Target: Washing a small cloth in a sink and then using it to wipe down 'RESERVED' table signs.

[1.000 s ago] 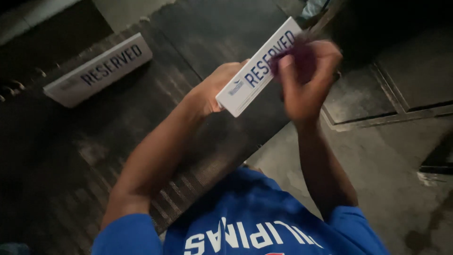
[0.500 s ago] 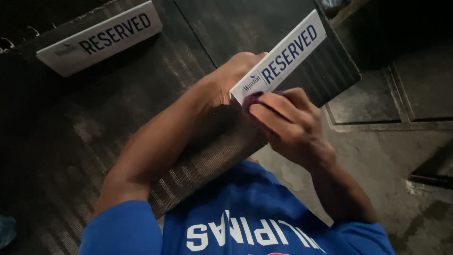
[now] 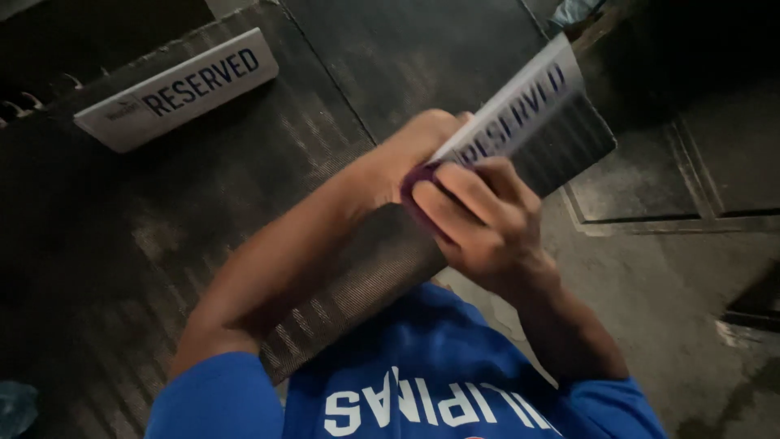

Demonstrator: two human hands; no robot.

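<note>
- Left hand (image 3: pixel 406 158) grips the white sign card (image 3: pixel 520 106) at its lower end, fingers wrapped behind it. The card is lifted clear of the dark ribbed desk (image 3: pixel 268 171) and tilted up to the right, printed face turned towards the camera, probably so the face can be reached.
- Right hand (image 3: pixel 479 219) lies over the card's lower end. Its fingers (image 3: pixel 471 191) are pressed together and flat, bearing on a small purple cloth or pad (image 3: pixel 416 180) that sits between them and the card; only a sliver of the pad shows. Judged: a flat hand spreads the pressure for rubbing, while the left hand braces the card from behind.
- Both hands are held close in front of the chest, over the desk edge; blue shirt (image 3: pixel 422 382) below.
- A second white sign card (image 3: pixel 175 88) lies flat on the desk, up to the left, well apart from the hands and not touched.
- Right of the desk: grey floor (image 3: pixel 650 325). Dim lighting, and the hands are slightly blurred.
</note>
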